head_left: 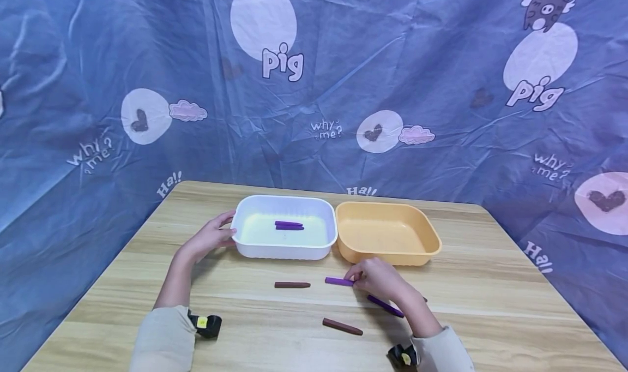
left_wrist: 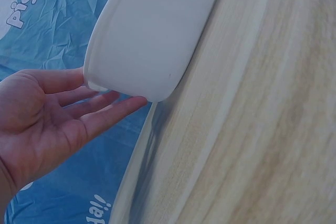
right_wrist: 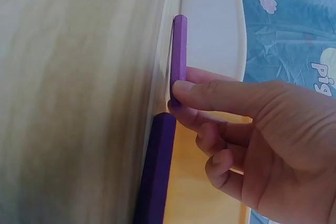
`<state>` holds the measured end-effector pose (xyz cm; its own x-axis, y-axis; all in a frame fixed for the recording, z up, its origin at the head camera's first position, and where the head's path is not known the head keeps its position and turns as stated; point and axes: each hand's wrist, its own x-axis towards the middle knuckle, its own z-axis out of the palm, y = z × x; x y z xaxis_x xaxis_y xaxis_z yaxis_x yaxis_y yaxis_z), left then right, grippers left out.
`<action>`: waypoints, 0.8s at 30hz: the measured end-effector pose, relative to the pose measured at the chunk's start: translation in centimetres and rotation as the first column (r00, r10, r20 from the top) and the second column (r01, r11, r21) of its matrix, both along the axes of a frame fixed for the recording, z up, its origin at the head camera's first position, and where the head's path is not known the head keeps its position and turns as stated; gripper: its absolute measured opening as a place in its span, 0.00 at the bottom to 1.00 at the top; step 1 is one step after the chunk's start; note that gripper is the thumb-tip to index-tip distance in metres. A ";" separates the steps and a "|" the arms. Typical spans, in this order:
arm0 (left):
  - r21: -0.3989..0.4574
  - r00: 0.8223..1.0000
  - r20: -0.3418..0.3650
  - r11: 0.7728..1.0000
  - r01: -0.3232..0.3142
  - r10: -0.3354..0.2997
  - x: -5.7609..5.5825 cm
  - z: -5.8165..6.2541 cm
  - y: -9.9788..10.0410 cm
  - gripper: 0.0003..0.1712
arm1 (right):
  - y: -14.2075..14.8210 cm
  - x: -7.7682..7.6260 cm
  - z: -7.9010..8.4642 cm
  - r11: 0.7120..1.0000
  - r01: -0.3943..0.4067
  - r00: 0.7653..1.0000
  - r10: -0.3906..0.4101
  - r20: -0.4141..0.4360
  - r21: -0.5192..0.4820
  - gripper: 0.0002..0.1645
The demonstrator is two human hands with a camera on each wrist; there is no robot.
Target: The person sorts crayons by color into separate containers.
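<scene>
A blue cloth (head_left: 338,94) printed with pigs and hearts hangs behind a wood-grained table (head_left: 265,320).

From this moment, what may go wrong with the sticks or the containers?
The right hand pinches the lighter purple stick near one end, so it might tilt or slip. The dark purple stick lies close to that hand and could be knocked. The left hand touches the white container; a push might shift it against the orange container.
</scene>
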<state>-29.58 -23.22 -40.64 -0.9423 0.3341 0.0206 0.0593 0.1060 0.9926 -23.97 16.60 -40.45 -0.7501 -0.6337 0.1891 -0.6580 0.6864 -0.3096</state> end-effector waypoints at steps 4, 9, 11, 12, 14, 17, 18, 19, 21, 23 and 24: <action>0.002 1.000 0.004 1.000 -0.001 0.001 0.0 0.0 0.0 0.35 | 0.1 0.1 0.1 1.000 0.015 1.000 -0.015 0.022 -0.004 0.16; 0.005 1.000 0.007 1.000 0.003 -0.003 0.0 0.1 0.1 0.35 | 0.2 0.4 0.4 0.999 0.038 0.999 -0.038 0.039 -0.004 0.15; 0.003 1.000 0.006 1.000 0.003 -0.003 0.0 0.1 0.1 0.35 | 0.3 0.5 0.6 0.999 0.044 0.998 -0.044 0.037 -0.005 0.16; 0.003 1.000 0.006 1.000 0.003 -0.003 0.0 0.1 0.1 0.35 | 0.3 0.5 0.7 0.999 0.045 0.998 -0.044 0.032 -0.004 0.16; 0.000 1.000 0.004 1.000 0.004 -0.004 0.0 0.2 0.1 0.35 | 0.3 0.6 0.8 0.999 0.047 0.999 -0.047 0.028 -0.005 0.17; -0.001 1.000 0.003 1.000 0.006 -0.006 0.0 0.2 0.0 0.35 | 0.2 0.6 0.9 0.999 0.039 0.999 -0.039 0.021 -0.009 0.17; -0.002 1.000 0.004 1.000 0.007 -0.007 0.0 0.2 0.0 0.35 | 0.3 0.6 0.9 0.999 0.035 0.999 -0.035 0.017 -0.011 0.17; -0.001 1.000 0.003 1.000 0.007 -0.007 0.0 0.2 0.0 0.35 | 0.3 0.6 0.9 0.999 0.031 0.999 -0.031 0.016 -0.016 0.17; 0.000 1.000 0.005 1.000 0.005 -0.005 0.0 0.2 0.0 0.35 | 0.3 0.6 1.0 0.999 0.023 1.000 -0.022 0.012 -0.024 0.16; 0.002 1.000 0.008 1.000 0.003 -0.003 0.1 0.2 0.0 0.34 | 0.2 0.7 1.2 0.999 0.021 1.000 -0.021 0.011 -0.027 0.15; 0.003 1.000 0.009 1.000 0.003 -0.003 0.1 0.3 0.0 0.34 | 0.2 0.7 1.3 0.999 0.019 1.000 -0.019 0.009 -0.028 0.15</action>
<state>-29.51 -23.21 -40.39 -0.9416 0.3365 0.0127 0.0502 0.1031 0.9934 -23.28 16.82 -39.16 -0.7636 -0.6140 0.2000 -0.6422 0.6898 -0.3342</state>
